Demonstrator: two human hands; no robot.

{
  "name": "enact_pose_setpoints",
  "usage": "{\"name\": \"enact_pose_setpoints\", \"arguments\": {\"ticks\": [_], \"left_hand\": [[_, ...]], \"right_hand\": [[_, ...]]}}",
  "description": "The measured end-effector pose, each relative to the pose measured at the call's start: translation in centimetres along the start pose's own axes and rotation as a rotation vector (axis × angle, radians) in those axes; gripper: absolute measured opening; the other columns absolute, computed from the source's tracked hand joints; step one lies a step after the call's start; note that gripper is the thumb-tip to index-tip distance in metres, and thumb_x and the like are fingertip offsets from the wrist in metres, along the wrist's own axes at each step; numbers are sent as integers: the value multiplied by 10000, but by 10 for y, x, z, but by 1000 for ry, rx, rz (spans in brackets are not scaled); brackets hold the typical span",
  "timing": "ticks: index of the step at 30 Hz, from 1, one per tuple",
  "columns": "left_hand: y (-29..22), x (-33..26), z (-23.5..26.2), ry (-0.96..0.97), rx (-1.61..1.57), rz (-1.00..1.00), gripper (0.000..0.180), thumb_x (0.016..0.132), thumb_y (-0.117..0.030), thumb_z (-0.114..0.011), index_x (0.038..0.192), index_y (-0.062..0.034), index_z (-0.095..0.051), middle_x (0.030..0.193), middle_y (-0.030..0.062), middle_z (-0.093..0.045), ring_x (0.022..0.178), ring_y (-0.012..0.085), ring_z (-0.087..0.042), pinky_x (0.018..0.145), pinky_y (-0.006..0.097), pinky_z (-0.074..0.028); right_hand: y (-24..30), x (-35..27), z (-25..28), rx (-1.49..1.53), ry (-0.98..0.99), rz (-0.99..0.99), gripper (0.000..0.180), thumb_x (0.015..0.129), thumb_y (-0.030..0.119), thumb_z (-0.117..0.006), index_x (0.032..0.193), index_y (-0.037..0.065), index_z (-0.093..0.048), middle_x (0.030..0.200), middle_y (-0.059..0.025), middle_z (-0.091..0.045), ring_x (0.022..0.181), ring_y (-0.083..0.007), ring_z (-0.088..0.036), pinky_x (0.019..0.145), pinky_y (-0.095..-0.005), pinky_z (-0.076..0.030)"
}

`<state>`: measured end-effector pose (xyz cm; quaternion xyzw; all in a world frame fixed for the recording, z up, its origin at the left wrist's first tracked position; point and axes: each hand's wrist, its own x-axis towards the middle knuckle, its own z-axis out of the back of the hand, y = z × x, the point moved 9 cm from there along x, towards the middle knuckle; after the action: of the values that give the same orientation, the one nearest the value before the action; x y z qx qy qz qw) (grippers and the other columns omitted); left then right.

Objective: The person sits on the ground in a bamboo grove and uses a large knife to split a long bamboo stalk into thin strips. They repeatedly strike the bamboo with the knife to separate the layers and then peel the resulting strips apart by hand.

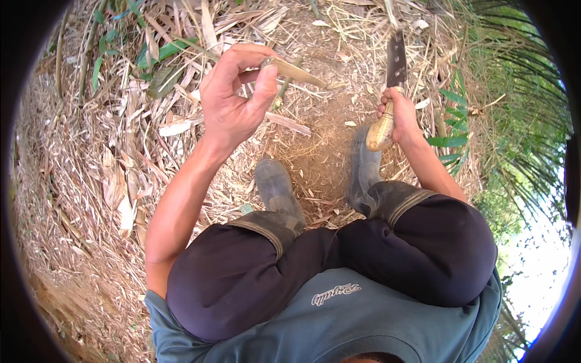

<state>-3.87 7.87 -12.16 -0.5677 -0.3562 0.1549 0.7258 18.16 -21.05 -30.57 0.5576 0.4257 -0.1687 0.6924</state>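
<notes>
Brown earth was strewn with dry leaves | left hand was closed in a pinch on a flat tan strip, held beyond the boots | right hand was wrapped around the wooden handle of a dark-bladed knife, which was aimed forward | green leaves were seen near the right hand

One knife, one strip

Bare hands: two, comprising one left hand and one right hand. The knife counts one dark blade and one pale handle. The flat strip numbers one. Rubber boots: two. Dark trousers: one pair. Teal shirt: one. Dry leaves and green leaves are too many to count.
</notes>
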Motion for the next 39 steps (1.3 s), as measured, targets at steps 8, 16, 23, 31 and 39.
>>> {"name": "enact_pose_setpoints", "arguments": {"ticks": [8, 16, 23, 31, 39], "left_hand": [[-24, 45, -49, 256, 125, -18, 101, 949, -66, -633, 1000, 15, -602, 1012, 149, -679, 895, 189, -717, 746, 301, -645], [-4, 37, -57, 201, 57, 177, 92, 988, -115, -564, 952, -35, -535, 998, 140, -725, 921, 235, -724, 897, 387, -598], [-73, 58, 127, -561, 112, 160, 357, 1049, -262, -285, 788, -81, -448, 710, 66, -498, 624, 201, -496, 669, 387, -511], [-57, -3, 134, -582, 291, 397, 278, 1054, -229, -311, 789, -144, -303, 661, -2, -314, 563, 91, -290, 443, 219, -259], [7, -17, 113, -311, 292, 576, 174, 1048, -255, -504, 1029, -82, -499, 652, -25, -416, 560, 60, -376, 460, 223, -310]], "right_hand": [[67, -42, 5, -201, 77, 416, 180, 891, 52, -591, 1068, 42, -561, 702, -13, -566, 569, -102, -536, 520, -272, -442], [57, -16, -15, -370, 93, 394, 203, 853, 87, -625, 1051, 46, -610, 668, -1, -586, 561, -71, -537, 524, -257, -432], [42, 36, 25, -1181, 100, 591, 397, 792, 289, -660, 1111, 57, -626, 769, -167, -665, 705, -312, -640, 695, -415, -514], [25, 4, 62, -1473, 570, 493, 273, 736, 252, -668, 919, 49, -657, 665, -190, -584, 618, -376, -578, 620, -457, -470], [37, 22, 19, -1708, 666, 530, 395, 846, 454, -727, 937, 69, -712, 649, -185, -630, 658, -381, -649, 661, -476, -520]]}}
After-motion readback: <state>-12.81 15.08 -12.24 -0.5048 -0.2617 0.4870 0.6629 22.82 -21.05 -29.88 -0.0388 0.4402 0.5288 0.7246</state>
